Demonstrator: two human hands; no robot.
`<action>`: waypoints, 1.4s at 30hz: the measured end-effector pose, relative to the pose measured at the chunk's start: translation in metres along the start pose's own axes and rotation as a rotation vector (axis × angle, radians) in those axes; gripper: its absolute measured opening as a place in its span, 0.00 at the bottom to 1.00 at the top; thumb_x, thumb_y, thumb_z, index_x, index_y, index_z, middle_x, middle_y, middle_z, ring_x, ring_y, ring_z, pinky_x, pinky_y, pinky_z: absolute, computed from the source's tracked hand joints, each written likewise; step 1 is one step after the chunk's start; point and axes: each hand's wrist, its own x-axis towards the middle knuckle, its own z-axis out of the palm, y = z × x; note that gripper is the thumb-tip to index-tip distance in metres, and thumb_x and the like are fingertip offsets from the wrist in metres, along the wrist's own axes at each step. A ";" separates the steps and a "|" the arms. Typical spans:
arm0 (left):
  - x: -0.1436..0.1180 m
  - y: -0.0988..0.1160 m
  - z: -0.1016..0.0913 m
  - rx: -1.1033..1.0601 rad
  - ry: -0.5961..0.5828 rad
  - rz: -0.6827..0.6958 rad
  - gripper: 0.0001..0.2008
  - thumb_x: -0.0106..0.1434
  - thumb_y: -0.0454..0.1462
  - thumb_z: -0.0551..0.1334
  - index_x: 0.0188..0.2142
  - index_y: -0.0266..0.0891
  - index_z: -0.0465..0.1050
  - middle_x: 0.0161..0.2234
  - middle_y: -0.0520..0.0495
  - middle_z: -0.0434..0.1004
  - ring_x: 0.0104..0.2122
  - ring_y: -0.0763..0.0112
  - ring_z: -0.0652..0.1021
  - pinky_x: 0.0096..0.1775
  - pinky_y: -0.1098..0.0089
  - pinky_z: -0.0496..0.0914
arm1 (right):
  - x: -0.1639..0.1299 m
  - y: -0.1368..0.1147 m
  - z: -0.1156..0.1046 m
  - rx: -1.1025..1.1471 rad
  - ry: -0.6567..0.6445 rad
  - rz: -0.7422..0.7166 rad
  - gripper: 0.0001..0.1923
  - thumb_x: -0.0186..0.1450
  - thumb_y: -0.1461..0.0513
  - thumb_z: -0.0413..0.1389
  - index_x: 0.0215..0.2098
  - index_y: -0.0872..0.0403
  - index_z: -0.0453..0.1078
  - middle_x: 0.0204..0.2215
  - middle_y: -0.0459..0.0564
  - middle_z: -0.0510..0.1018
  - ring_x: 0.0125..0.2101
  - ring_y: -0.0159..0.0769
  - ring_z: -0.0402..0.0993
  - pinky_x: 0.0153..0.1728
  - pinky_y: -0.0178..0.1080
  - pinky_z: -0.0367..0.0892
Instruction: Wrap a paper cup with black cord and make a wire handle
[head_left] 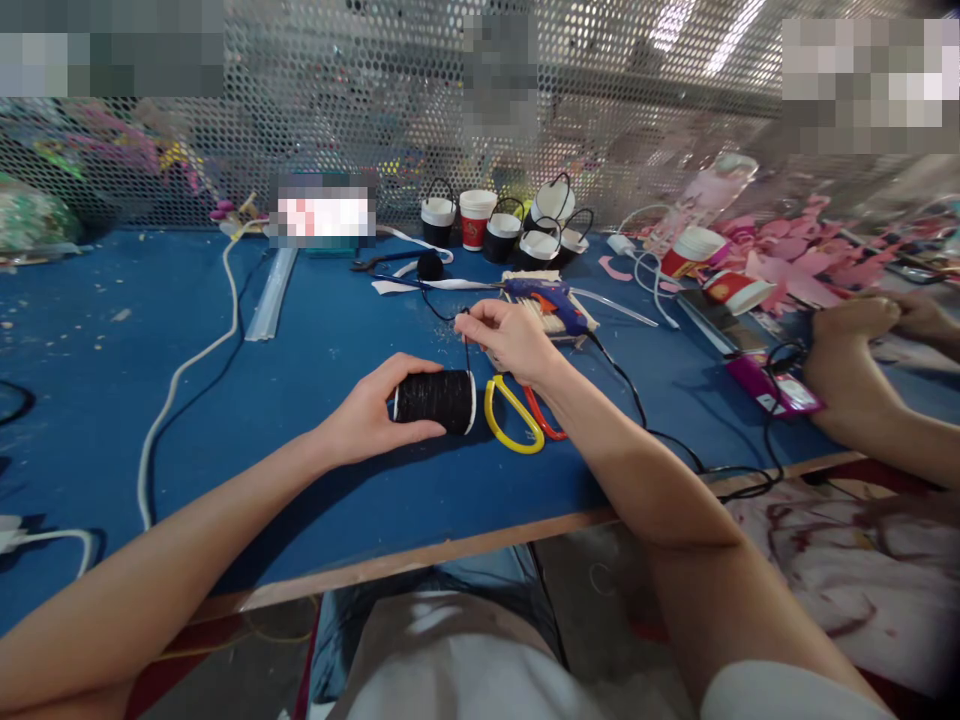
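My left hand [371, 412] grips a spool of black cord [435, 399] lying on its side on the blue table [300, 340]. Just above the spool, my right hand [510, 335] pinches the loose end of the black cord [466, 345], which runs up from the spool's right end and loops back over the table. Scissors with one yellow and one red handle [517, 415] lie right of the spool, partly under my right wrist. A blue glue gun [551, 300] rests on a small wooden block behind my right hand.
Several paper cups with black handles [517, 228] stand at the back by a perforated metal screen. A white cable [187, 370] and a black cable [675, 440] cross the table. Another person's hands [862, 350] work at the right among pink paper shapes [787, 255].
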 end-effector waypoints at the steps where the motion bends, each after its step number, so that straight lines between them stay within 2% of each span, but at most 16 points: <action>1: 0.000 0.000 0.000 -0.001 0.005 0.016 0.26 0.52 0.44 0.65 0.49 0.40 0.62 0.45 0.42 0.69 0.44 0.63 0.72 0.45 0.63 0.67 | 0.000 0.001 0.000 -0.007 -0.005 0.004 0.16 0.58 0.52 0.55 0.23 0.56 0.64 0.21 0.44 0.70 0.22 0.26 0.62 0.25 0.33 0.57; 6: -0.001 0.000 0.000 -0.002 0.018 0.055 0.26 0.52 0.43 0.65 0.50 0.41 0.62 0.45 0.42 0.68 0.45 0.62 0.71 0.45 0.61 0.67 | -0.001 0.005 0.003 -0.016 -0.032 0.019 0.16 0.58 0.51 0.55 0.24 0.56 0.65 0.21 0.46 0.71 0.24 0.28 0.64 0.27 0.34 0.59; 20: 0.000 0.001 -0.001 -0.015 0.074 0.141 0.27 0.52 0.41 0.67 0.50 0.41 0.62 0.45 0.42 0.68 0.46 0.62 0.70 0.48 0.59 0.65 | -0.005 0.001 0.008 0.004 -0.104 0.120 0.15 0.54 0.53 0.58 0.23 0.56 0.66 0.19 0.43 0.69 0.21 0.26 0.61 0.25 0.33 0.55; 27: 0.000 0.001 -0.001 -0.026 0.105 0.144 0.27 0.52 0.41 0.67 0.50 0.41 0.62 0.45 0.42 0.68 0.46 0.62 0.70 0.48 0.58 0.65 | -0.006 0.001 0.010 0.027 -0.142 0.187 0.16 0.52 0.51 0.59 0.22 0.56 0.66 0.15 0.40 0.63 0.18 0.24 0.55 0.20 0.32 0.51; 42: 0.000 0.001 0.000 -0.054 0.148 0.119 0.27 0.51 0.42 0.67 0.49 0.41 0.63 0.45 0.42 0.69 0.45 0.64 0.71 0.47 0.60 0.66 | -0.005 0.008 0.013 0.117 -0.177 0.218 0.16 0.53 0.52 0.60 0.21 0.56 0.65 0.15 0.40 0.64 0.17 0.24 0.57 0.20 0.32 0.54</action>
